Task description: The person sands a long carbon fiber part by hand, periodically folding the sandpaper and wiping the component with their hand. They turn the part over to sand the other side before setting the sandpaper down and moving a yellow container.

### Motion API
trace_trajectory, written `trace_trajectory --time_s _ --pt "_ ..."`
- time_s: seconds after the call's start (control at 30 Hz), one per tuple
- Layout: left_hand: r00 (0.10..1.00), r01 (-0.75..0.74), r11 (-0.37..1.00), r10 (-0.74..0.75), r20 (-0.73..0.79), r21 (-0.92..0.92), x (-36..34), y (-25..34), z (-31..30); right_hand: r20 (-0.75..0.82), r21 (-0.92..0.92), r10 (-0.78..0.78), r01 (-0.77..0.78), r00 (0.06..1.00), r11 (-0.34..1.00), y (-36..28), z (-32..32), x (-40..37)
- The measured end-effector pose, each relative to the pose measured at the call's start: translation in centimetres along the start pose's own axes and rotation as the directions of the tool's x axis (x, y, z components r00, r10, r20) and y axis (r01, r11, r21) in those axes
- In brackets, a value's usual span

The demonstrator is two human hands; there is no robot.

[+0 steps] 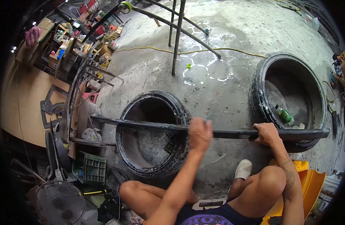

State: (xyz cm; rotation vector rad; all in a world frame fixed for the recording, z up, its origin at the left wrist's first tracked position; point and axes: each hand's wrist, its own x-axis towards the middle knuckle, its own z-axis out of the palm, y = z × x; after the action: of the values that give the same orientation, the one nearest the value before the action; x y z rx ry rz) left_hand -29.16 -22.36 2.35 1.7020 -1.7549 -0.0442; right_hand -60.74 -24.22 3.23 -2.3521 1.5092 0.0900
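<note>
A long black strip-like part [232,134], perhaps a car body trim piece, lies across two tires. Its left stretch rests over the nearer tire [154,95], and its right end over the other tire [259,88]. My right hand [267,134] is wrapped round the strip near the right tire, fingers over its top edge. At the strip's middle is my left hand [200,135], smeared by motion. Whether its fingers hold anything cannot be made out. A green bottle [284,115] lies inside the right tire.
A metal stand [178,37] and a yellow cord [153,48] are ahead on the concrete floor. To my left are a fan [60,204], a green crate [91,168] and cluttered shelves. Yellow plastic [313,183] sits at my right. A person's arm [344,71] shows at far right.
</note>
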Motion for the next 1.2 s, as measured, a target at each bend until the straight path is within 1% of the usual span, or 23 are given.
trace_trajectory --time_s 0.03,0.1,0.13,0.2,0.23,0.3,0.33,0.43,0.5,0.53,0.6,0.67,0.7,0.8,0.87,0.93,0.97,1.03,1.07,1.1,1.13,1.17,1.2 --pt "1.0 0.0 1.0 0.0 0.006 -0.008 0.0 0.3 0.0 0.008 -0.001 0.003 -0.003 1.0 1.0 -0.1 -0.1 0.0" --pt "0.99 -0.123 0.991 0.125 0.057 -0.051 0.1 0.9 0.5 0.013 0.013 0.0 0.0 1.0 1.0 -0.1 -0.2 -0.2" --pt "0.994 -0.086 0.996 0.084 0.07 0.027 0.7 -1.7 -0.8 0.01 0.029 -0.019 0.019 1.0 0.999 0.0 -0.3 0.0" --pt "0.996 0.082 0.984 -0.075 -0.054 0.156 2.1 -8.4 -3.5 0.023 0.023 0.0 0.0 1.0 1.0 -0.5 -0.7 0.1" --pt "0.98 0.181 0.974 -0.167 -0.107 0.137 2.9 -10.0 -5.5 0.034 0.019 0.009 -0.01 0.999 1.0 -0.5 -0.9 0.1" --pt "0.971 0.209 0.953 -0.175 -0.163 0.218 3.1 -10.3 -5.2 0.005 0.008 -0.004 0.004 1.0 1.0 0.3 -0.2 -0.3" --pt "0.983 0.163 0.969 -0.143 -0.119 0.185 2.4 -8.8 -4.1 -0.035 0.002 -0.024 0.024 0.999 1.0 0.1 0.1 0.1" --pt "0.999 -0.016 0.999 0.018 -0.029 0.052 -0.3 -0.3 1.8 0.044 0.013 0.031 -0.032 0.999 0.999 -0.7 -1.0 0.2" --pt "0.994 -0.11 0.991 0.11 0.007 -0.075 -0.1 3.8 1.4 0.037 0.026 0.012 -0.013 0.999 1.0 -0.5 -1.1 -0.1" --pt "0.995 -0.104 0.992 0.104 0.0 -0.067 0.1 1.4 0.9 0.037 0.024 0.0 -0.001 0.999 1.0 -0.8 -1.2 0.2" --pt "1.0 0.003 0.998 -0.005 0.029 0.061 1.5 -5.9 -1.9 0.063 0.048 0.042 -0.045 0.997 0.998 -0.7 -1.2 0.1" --pt "0.976 0.201 0.964 -0.181 -0.121 0.175 3.1 -12.4 -6.4 0.047 0.045 0.038 -0.04 0.998 0.998 -0.8 -1.0 0.1" --pt "0.968 0.223 0.957 -0.195 -0.159 0.184 3.8 -15.4 -8.6 0.021 0.041 0.031 -0.032 0.999 0.999 -0.9 -1.0 0.2" --pt "0.95 0.285 0.931 -0.244 -0.192 0.227 3.4 -14.5 -6.6 0.042 0.051 0.061 -0.063 0.997 0.997 -1.3 -1.4 0.3" --pt "0.988 0.083 0.989 -0.065 -0.14 0.123 1.2 -7.0 -1.7 0.031 0.029 0.045 -0.046 0.998 0.999 -1.1 -1.4 0.5" --pt "1.0 0.015 0.998 -0.016 -0.022 -0.065 -0.2 1.8 1.6 0.077 0.013 0.035 -0.036 0.996 0.999 -1.0 -1.6 0.2" --pt "1.0 0.011 0.996 -0.013 -0.019 -0.083 -0.2 1.7 1.4 0.078 0.003 0.051 -0.052 0.996 0.999 -0.7 -1.5 0.3" --pt "0.987 -0.151 0.987 0.154 0.045 -0.061 0.0 -0.1 0.5 0.099 0.086 -0.084 0.075 0.992 0.993 1.0 -1.0 0.1" --pt "0.989 -0.148 0.988 0.148 -0.001 -0.034 0.8 -3.2 -1.5 0.089 0.083 -0.119 0.112 0.989 0.99 1.6 -1.1 0.3" --pt "0.999 -0.015 0.998 0.018 -0.045 0.066 1.2 -7.1 -2.3 0.084 0.086 -0.155 0.148 0.984 0.985 1.4 -1.1 0.2" --pt "0.987 0.13 0.988 -0.122 -0.104 0.078 1.9 -9.1 -4.8 0.075 0.068 -0.114 0.109 0.991 0.992 0.8 -1.3 0.2" --pt "0.974 0.164 0.968 -0.129 -0.186 0.191 2.1 -12.4 -5.6 0.065 0.055 -0.079 0.075 0.995 0.996 0.1 -1.3 0.1" --pt "0.975 0.165 0.971 -0.134 -0.179 0.175 1.9 -11.3 -4.7 0.073 0.046 -0.065 0.061 0.995 0.997 0.1 -1.0 0.0"
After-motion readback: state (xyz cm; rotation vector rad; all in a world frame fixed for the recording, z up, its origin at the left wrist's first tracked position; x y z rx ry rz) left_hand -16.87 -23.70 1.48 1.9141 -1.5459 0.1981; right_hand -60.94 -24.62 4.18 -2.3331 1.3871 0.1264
